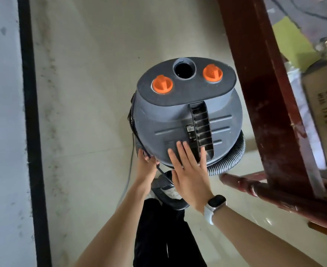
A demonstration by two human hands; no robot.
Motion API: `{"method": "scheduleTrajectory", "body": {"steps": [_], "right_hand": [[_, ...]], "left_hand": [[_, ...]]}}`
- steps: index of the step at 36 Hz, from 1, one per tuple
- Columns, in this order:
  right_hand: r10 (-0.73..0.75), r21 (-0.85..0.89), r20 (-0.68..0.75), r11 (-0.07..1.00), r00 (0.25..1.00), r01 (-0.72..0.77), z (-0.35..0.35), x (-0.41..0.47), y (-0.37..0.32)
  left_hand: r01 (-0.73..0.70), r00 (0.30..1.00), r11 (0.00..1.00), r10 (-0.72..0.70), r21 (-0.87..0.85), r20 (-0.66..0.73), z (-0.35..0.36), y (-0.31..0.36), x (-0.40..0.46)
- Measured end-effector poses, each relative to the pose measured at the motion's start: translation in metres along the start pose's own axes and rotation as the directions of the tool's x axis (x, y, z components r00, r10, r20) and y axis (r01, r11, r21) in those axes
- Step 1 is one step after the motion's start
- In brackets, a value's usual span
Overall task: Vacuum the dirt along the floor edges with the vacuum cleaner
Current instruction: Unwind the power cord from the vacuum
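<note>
A round grey vacuum cleaner (185, 116) fills the middle of the view, with two orange knobs (162, 83) and an open round port (184, 69) on its top. A ribbed grey hose (234, 157) is coiled round its lower right side. My right hand (187, 170) lies flat with straight fingers on the near side of the body. My left hand (146, 162) grips the lower left rim, where a black cord (163, 175) runs down. Dark dirt specks (52, 105) line the floor beside the black baseboard (30, 112).
A white wall (2, 132) stands on the left behind the baseboard. A dark red wooden furniture leg (264, 83) and rail (274, 191) crowd the right side, with cardboard boxes (320, 112) behind them. My shoe (168, 191) is below the vacuum on the beige tiles.
</note>
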State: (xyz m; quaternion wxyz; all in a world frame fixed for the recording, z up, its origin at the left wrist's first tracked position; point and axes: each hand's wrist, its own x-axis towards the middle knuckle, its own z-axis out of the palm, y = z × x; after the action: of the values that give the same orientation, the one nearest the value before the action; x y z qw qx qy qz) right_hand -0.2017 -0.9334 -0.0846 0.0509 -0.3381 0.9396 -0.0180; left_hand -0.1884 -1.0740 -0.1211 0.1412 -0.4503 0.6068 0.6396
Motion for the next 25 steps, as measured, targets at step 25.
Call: {"method": "scheduleTrajectory", "body": {"steps": [25], "right_hand": [[0.172,0.651,-0.17,0.759,0.97,-0.02,-0.12,0.14,-0.004]], "left_hand": [[-0.308,0.831,0.842,0.465,0.443,-0.305,-0.105,0.163,-0.03]]}}
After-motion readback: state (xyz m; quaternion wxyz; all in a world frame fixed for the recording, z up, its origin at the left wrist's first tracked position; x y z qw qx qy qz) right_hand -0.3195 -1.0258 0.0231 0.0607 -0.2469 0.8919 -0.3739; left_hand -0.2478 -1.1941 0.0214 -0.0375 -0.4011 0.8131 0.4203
